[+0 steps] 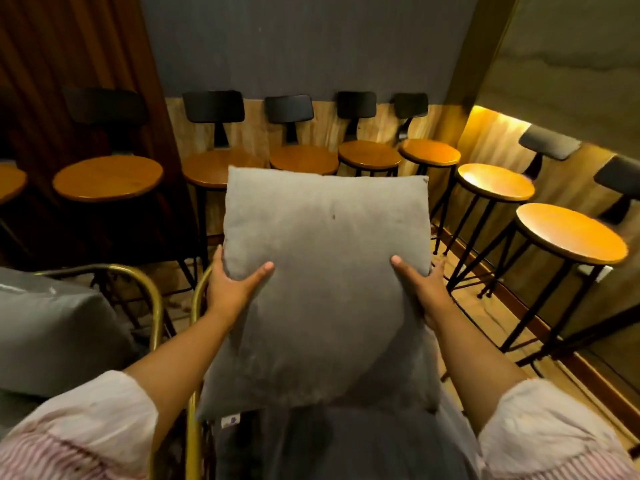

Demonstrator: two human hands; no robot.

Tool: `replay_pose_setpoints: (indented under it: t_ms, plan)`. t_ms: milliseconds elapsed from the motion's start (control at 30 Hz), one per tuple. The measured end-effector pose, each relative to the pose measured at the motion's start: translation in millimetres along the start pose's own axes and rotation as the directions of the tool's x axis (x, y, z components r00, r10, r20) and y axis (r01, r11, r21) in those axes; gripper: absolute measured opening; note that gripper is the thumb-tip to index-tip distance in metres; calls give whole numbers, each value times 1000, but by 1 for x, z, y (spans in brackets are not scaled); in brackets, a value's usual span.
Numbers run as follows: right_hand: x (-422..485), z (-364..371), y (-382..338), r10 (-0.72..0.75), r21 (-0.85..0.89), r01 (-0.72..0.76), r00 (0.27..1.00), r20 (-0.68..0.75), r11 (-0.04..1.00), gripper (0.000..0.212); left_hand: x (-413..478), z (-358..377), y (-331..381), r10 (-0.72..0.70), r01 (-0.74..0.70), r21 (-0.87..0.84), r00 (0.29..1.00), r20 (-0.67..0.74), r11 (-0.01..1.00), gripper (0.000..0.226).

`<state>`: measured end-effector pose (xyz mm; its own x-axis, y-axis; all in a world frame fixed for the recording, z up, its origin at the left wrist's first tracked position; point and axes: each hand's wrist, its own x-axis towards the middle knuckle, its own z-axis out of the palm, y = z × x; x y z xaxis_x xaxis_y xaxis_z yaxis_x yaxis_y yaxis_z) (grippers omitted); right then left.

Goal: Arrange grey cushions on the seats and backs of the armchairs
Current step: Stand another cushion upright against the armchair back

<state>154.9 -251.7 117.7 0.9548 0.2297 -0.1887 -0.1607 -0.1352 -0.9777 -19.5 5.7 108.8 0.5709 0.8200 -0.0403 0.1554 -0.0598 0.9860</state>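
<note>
A large grey cushion (322, 278) stands upright in the middle of the view, leaning back over the armchair in front of me. My left hand (232, 282) grips its left edge and my right hand (420, 289) grips its right edge, thumbs on the front face. Its lower edge rests on a darker grey seat cushion (346, 445) of this armchair, whose brass frame (195, 341) shows at the left. A second armchair at the far left has a brass frame (152, 292) and grey cushions (59, 334) on it. The back of the armchair in front is hidden behind the cushion.
Several bar stools with round wooden seats and black backs line the wall behind, such as one stool (107, 176) at left and another stool (571, 233) at right. A narrow gap separates the two armchairs. Wooden floor shows at the right.
</note>
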Motion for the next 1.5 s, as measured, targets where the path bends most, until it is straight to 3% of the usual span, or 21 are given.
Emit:
replay_pose_setpoints:
  t_ms: [200,300,433,633,833,900,967,1067,1267,1500]
  plan:
    - [115,28,-22,-10,142,-14,985,174,990,116,83,41,16,52,-51,45,998,-18,998,113]
    - [165,39,-29,-31,128,5,978,205,992,121,123,58,19,24,-24,29,999,30,999,118]
    - [225,52,-18,-96,98,73,964,249,992,104,161,78,0,53,-55,73,998,31,996,116]
    - [281,67,35,-65,51,53,963,262,997,132,186,107,-59,55,-55,117,999,2,992,130]
    - [300,68,112,-49,15,46,970,239,999,110,191,123,-126,60,-59,220,998,4,974,141]
    - [296,66,133,-37,-3,38,971,235,999,114,186,126,-145,38,-43,251,999,24,967,142]
    - [291,66,145,-29,-51,42,969,246,998,131,182,126,-161,20,-27,286,999,26,958,140]
    - [292,68,146,-58,-91,86,959,278,992,142,182,124,-170,-7,2,280,1000,17,960,145]
    - [296,63,131,-155,-158,204,949,276,966,129,189,121,-152,55,-57,266,998,15,962,149]
    - [292,69,128,-168,-161,205,961,219,965,119,186,119,-149,50,-36,262,998,-45,964,142]
